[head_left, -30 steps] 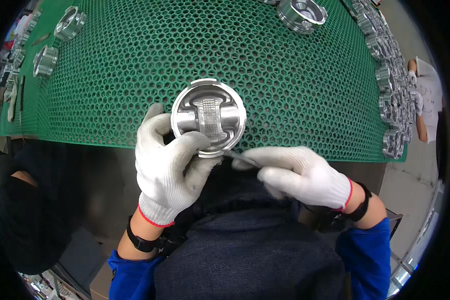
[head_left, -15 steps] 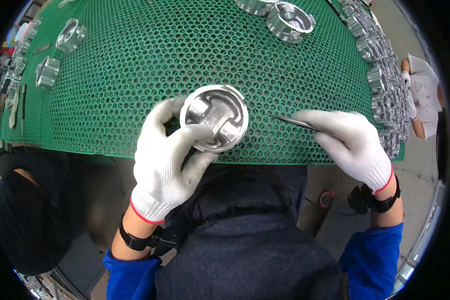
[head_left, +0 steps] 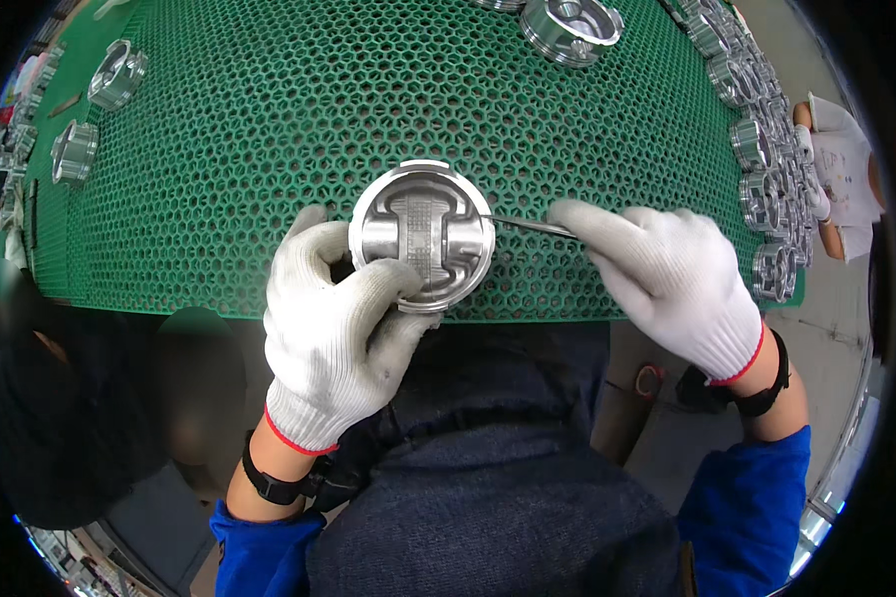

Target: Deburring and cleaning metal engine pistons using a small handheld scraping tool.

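Note:
A silvery metal piston (head_left: pixel 423 239) is held over the near edge of the green mat, its hollow underside facing up. White-gloved fingers of my left hand (head_left: pixel 334 318) wrap its left and lower rim, the thumb lying over the rim. From the right, my right hand (head_left: pixel 667 279), also gloved in white, pinches a slim pointed metal tool (head_left: pixel 530 226). The tool's tip meets the right side of the piston's rim. The far end of the tool is hidden in the glove.
Green honeycomb mat (head_left: pixel 269 149) covers the table. One piston (head_left: pixel 570 30) stands at the far edge, two more (head_left: pixel 119 75) at far left. Rows of pistons (head_left: pixel 762 199) line the right side. Beyond them is another person's gloved hand (head_left: pixel 816 204); someone (head_left: pixel 60 398) sits at left.
My right hand has moved left, bringing the tool's tip from apart to the piston's rim. The piston has turned slightly in my left hand. The view has shifted a little.

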`<state>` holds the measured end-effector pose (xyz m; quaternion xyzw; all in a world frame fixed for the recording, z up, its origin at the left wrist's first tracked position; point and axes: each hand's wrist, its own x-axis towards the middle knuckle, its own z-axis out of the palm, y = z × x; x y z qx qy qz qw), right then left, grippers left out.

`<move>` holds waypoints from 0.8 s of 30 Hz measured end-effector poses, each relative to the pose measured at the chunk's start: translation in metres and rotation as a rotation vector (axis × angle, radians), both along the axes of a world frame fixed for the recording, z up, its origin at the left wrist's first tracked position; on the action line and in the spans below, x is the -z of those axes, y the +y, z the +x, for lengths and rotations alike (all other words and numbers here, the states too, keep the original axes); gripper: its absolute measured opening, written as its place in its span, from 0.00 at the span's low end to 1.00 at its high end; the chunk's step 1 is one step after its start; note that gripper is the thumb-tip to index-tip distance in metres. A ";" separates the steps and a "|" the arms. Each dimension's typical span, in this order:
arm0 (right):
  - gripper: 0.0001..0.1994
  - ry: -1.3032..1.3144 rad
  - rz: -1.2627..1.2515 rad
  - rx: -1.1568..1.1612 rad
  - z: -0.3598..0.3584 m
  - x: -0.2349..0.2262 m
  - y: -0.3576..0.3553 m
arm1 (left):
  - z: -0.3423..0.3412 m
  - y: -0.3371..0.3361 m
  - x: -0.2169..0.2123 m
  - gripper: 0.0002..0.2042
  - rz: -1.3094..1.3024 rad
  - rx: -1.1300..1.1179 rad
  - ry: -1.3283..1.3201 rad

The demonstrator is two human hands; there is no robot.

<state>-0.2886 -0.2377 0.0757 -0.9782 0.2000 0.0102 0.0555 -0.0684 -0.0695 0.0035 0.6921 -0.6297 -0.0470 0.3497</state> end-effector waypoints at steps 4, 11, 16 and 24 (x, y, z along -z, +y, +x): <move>0.18 0.138 0.139 -0.027 -0.001 -0.009 0.026 | -0.001 0.000 -0.003 0.15 0.024 0.028 -0.032; 0.19 -0.022 1.635 0.378 0.004 0.023 0.039 | -0.003 0.002 -0.002 0.16 0.035 0.035 -0.063; 0.20 -0.209 1.442 0.453 0.001 0.013 0.027 | 0.010 0.008 0.004 0.40 -0.037 0.032 0.122; 0.22 -0.580 1.243 0.759 -0.048 0.033 0.016 | 0.016 0.039 -0.052 0.38 0.366 0.272 0.077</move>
